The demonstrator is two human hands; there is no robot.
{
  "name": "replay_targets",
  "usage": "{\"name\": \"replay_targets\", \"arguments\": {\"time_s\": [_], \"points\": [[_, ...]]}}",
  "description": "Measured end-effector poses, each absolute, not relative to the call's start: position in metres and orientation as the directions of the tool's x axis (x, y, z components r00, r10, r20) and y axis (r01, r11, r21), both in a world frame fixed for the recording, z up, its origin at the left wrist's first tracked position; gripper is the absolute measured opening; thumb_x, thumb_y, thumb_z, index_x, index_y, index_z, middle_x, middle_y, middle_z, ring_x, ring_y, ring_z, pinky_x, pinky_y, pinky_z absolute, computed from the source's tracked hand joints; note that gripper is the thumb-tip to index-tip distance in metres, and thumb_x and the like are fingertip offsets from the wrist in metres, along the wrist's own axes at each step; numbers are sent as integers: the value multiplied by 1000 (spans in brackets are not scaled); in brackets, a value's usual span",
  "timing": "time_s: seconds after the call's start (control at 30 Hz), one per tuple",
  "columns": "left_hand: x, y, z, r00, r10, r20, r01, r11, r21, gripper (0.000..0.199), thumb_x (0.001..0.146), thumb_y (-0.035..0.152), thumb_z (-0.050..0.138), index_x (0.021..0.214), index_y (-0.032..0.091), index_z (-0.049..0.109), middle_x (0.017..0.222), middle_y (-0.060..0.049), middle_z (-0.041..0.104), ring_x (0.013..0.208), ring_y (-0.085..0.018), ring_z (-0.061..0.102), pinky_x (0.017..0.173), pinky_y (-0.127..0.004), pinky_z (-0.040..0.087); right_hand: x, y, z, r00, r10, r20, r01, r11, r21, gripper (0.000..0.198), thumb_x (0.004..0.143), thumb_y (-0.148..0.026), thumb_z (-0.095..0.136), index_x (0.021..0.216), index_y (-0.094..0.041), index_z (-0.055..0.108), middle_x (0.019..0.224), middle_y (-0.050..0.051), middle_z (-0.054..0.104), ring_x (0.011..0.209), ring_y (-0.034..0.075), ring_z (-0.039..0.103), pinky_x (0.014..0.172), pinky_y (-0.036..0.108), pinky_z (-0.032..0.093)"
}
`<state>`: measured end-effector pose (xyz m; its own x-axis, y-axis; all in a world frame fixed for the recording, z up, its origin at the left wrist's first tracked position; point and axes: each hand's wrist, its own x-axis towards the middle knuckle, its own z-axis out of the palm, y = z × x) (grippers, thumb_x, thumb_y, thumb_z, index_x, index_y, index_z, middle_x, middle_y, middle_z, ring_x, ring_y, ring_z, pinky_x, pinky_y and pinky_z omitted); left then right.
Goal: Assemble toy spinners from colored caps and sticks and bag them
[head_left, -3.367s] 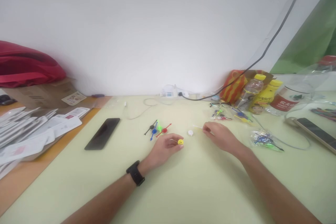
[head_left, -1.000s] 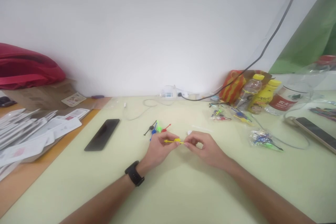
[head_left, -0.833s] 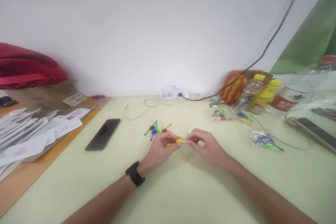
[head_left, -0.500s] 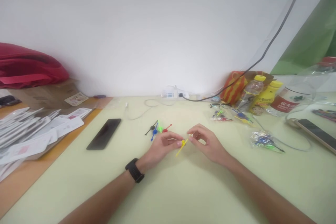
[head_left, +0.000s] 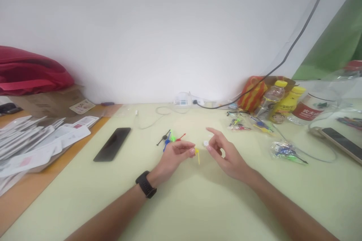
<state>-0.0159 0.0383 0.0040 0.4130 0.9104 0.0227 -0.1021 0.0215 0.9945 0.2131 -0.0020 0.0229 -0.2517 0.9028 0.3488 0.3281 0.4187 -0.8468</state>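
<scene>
My left hand [head_left: 174, 158] is closed in a pinch on a yellow plastic arrow spinner [head_left: 198, 156], whose thin pointer hangs down past the thumb. Opposite it, my right hand [head_left: 230, 158] has a small white round disc [head_left: 206, 143] at the tip of its thumb, pinched against a bent finger, while the index finger stretches out above. A gap separates the two hands. Just behind the left hand lie more arrow spinners: a black one [head_left: 164, 138], a blue one [head_left: 167, 141], a green one [head_left: 172, 138] and a red one [head_left: 181, 136]. The left hand partly covers them.
A black phone [head_left: 112, 144] lies at left, beyond it a stack of white packets [head_left: 42, 135]. On the right are plastic bags of spinners [head_left: 285, 150], bottles [head_left: 287, 103] and a second phone [head_left: 342, 144]. A power strip [head_left: 183, 99] sits by the wall.
The yellow spinner has turned in my left fingers, so its pointer now hangs more steeply. My right index finger has straightened, and the white disc shows face-on at the thumb.
</scene>
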Motion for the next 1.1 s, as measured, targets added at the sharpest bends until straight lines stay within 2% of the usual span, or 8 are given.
{"name": "replay_targets", "arguments": {"time_s": [0.13,0.43,0.47,0.53,0.6,0.63,0.7,1.1], "points": [[-15,37,3,408,913,22,-104,23,994,26,80,36,84,98,18,78,95,-7,76,86,-18,70,86,-33,56,208,-5,19,-226,902,369,263,421,-868,75,104,-32,46,162,-33,-2,97,1,55,69,15,51,62,28,48],[-15,37,5,412,911,17,-115,33,993,24,80,35,85,95,18,78,97,-7,77,87,-18,70,86,-32,57,200,-6,8,-178,917,356,214,389,-896,77,105,-36,45,160,-35,-9,98,0,51,68,15,49,63,28,47],[-15,36,5,410,912,18,-114,31,993,25,79,35,85,95,18,78,97,-7,77,87,-18,70,86,-33,57,200,-5,8,-160,920,357,206,384,-900,73,105,-37,45,160,-35,-3,96,0,51,69,15,49,64,28,47],[-14,36,7,404,915,15,-111,33,993,27,78,36,86,95,17,78,96,-8,77,86,-19,71,85,-34,58,201,-3,7,-169,931,324,201,355,-913,47,105,-42,43,150,-30,33,91,0,49,70,15,48,65,28,46],[-13,36,8,393,920,10,-114,38,993,28,77,37,86,94,16,78,95,-8,77,85,-19,71,84,-34,58,205,0,8,-288,930,227,194,289,-937,35,106,-49,41,100,-22,62,76,-1,45,64,15,43,62,29,42],[-13,36,9,386,922,10,-117,38,992,28,76,36,87,93,16,78,94,-8,77,85,-19,71,84,-34,58,208,2,9,-355,917,182,187,260,-947,47,105,-52,40,74,-21,57,68,-2,40,60,14,39,59,29,39],[-13,35,10,381,925,11,-121,38,992,27,76,36,87,93,16,78,93,-7,77,84,-18,70,83,-33,57,212,5,13,-429,890,156,160,245,-956,62,104,-57,39,54,-21,36,60,-3,32,56,13,34,57,30,35],[-10,33,8,432,900,51,-86,-15,996,27,81,37,82,98,17,74,95,-7,72,87,-19,69,83,-34,57,202,-2,21,-322,915,242,121,293,-948,27,93,-47,68,96,-23,58,85,1,64,72,15,57,69,29,50]]}}
